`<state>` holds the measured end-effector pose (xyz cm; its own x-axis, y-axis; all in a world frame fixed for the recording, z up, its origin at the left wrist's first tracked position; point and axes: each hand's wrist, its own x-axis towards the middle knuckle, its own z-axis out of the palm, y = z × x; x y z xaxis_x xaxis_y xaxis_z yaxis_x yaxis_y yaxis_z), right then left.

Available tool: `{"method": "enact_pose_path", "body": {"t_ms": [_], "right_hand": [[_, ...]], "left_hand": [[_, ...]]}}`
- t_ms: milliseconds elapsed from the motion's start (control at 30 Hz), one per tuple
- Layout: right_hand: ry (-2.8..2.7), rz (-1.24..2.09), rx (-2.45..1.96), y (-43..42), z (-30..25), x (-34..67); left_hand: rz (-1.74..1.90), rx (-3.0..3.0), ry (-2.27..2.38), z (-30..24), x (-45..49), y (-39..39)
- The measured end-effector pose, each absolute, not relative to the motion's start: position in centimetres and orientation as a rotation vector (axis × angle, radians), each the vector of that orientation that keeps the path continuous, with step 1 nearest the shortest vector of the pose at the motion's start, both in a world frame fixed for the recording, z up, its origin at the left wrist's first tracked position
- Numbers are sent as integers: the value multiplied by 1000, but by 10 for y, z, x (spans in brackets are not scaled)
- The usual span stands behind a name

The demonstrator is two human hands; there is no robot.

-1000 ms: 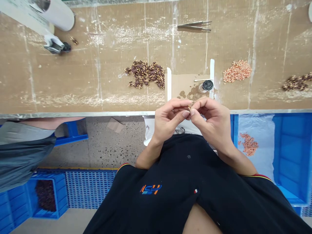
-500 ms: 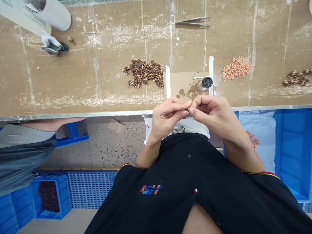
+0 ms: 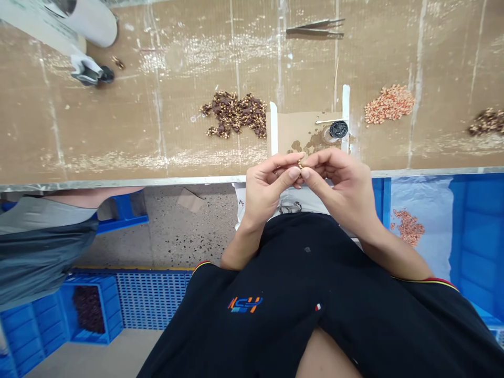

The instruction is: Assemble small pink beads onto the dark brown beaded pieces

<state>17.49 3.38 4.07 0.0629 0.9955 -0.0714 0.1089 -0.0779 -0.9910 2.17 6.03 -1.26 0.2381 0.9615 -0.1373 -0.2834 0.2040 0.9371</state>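
My left hand (image 3: pixel 269 188) and my right hand (image 3: pixel 340 184) meet fingertip to fingertip just in front of the table's metal edge (image 3: pixel 118 182). Both pinch one tiny brown and gold part (image 3: pixel 300 165) between thumbs and forefingers. Beyond them lies a small cardboard sheet (image 3: pixel 299 131) taped down with white strips, stained, with a round black disc (image 3: pixel 338 128) on it. A heap of dark brown parts (image 3: pixel 235 113) lies to its left and a heap of orange-pink parts (image 3: pixel 389 103) to its right.
Tweezers (image 3: pixel 315 29) lie at the table's far side. A white tube (image 3: pixel 84 21) and a small tool (image 3: pixel 92 72) are far left, another dark heap (image 3: pixel 487 121) far right. Blue crates (image 3: pixel 472 247) hold orange parts (image 3: pixel 409 227) on plastic. Another person's arm (image 3: pixel 47 231) is at left.
Both hands have stayed together on the small part, drifting slightly up towards the table edge. The fingers have shifted a little around it.
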Motion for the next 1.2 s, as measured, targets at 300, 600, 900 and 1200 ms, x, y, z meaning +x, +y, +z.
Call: {"method": "enact_pose_path", "body": {"t_ms": [300,600,900,1200], "right_hand": [[-1522,641,-1458,27,34,175],[-1731,177,-1254,30,18,175],[-1791,81,-1254,31,20,178],[-1831,121,-1307,26,21,180]], "left_hand": [[942,914,866,-13,18,61],[1019,765,722,-4,22,66],[1017,787,745,-9,23,64],[1072,896,712,-15,22,65]]}}
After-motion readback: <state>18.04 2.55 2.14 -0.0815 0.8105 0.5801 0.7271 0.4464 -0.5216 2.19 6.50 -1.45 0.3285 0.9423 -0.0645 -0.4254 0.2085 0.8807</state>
